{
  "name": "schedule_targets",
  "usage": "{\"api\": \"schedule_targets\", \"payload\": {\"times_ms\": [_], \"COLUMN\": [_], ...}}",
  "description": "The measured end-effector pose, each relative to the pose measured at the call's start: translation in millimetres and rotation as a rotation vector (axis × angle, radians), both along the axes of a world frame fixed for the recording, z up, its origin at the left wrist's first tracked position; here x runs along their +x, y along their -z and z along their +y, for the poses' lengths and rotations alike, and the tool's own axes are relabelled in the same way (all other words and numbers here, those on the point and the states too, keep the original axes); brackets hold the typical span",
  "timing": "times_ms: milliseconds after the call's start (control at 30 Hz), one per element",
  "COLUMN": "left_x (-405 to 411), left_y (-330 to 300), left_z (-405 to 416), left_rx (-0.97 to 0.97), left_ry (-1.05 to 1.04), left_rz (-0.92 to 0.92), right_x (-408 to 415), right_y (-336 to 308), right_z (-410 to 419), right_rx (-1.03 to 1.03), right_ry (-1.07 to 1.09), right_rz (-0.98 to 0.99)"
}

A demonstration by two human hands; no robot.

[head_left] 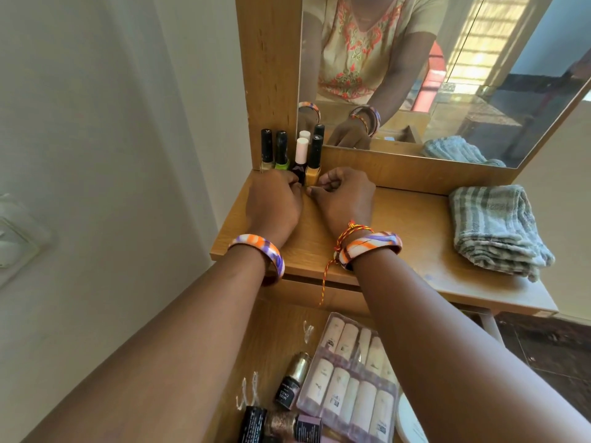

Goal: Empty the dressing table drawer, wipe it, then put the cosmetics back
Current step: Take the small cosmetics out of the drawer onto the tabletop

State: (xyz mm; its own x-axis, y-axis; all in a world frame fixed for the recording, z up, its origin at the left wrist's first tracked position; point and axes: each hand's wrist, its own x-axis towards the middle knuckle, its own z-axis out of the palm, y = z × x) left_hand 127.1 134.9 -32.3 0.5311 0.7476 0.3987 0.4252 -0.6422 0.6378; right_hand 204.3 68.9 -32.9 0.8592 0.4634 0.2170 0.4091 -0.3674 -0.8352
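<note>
Four nail polish bottles stand in a row at the back left corner of the dressing table top [415, 225]: a pale one [267, 151], a green one [282, 153], a dark one with a pale cap [301, 158] and a gold one [315, 161]. My left hand [275, 203] has its fingers curled at the dark bottle's base. My right hand [343, 199] pinches at the gold bottle's base. The open drawer [271, 334] below holds a clear pack of small bottles [351, 378], a gold-capped nail polish [292, 383] and a dark tube [281, 425].
A folded grey checked towel [499, 228] lies on the right of the table top. The mirror [447, 75] rises behind the bottles. Clear hair clips [246, 394] and a white round lid [411, 423] lie in the drawer. A white wall is to the left.
</note>
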Motion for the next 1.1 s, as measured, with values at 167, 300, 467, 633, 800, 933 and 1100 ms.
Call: {"api": "schedule_targets", "payload": {"times_ms": [167,300,467,633,800,933,1100], "left_x": [-11.4,-32.0,-60.8,-101.7,-124.3,-129.5,-127.9], "left_y": [-5.8,-9.5,-3.3,8.7,35.7,50.4,50.7], "left_z": [-11.8,-41.0,-77.2,-94.1,-91.4,-99.9,-100.2], "left_rx": [0.002,0.062,0.064,-0.028,-0.117,-0.234,-0.315], "left_ry": [0.048,0.261,0.340,0.470,0.346,0.365,0.306], "left_rz": [0.034,0.031,0.009,0.001,0.530,0.831,0.827], "right_x": [-9.4,-26.9,-53.2,-81.1,-113.1,-139.8,-151.0], "right_y": [-4.4,-5.3,-4.4,1.1,25.7,41.9,42.6], "right_z": [-13.2,-40.8,-83.9,-124.4,-149.8,-150.6,-146.3], "right_rx": [0.023,-0.046,-0.055,-0.008,-0.529,-0.835,-0.856], "right_ry": [-0.004,-0.038,-0.117,-0.247,-0.483,-0.658,-0.652], "right_rz": [0.078,0.105,0.109,0.101,-0.029,-0.103,-0.291]}}
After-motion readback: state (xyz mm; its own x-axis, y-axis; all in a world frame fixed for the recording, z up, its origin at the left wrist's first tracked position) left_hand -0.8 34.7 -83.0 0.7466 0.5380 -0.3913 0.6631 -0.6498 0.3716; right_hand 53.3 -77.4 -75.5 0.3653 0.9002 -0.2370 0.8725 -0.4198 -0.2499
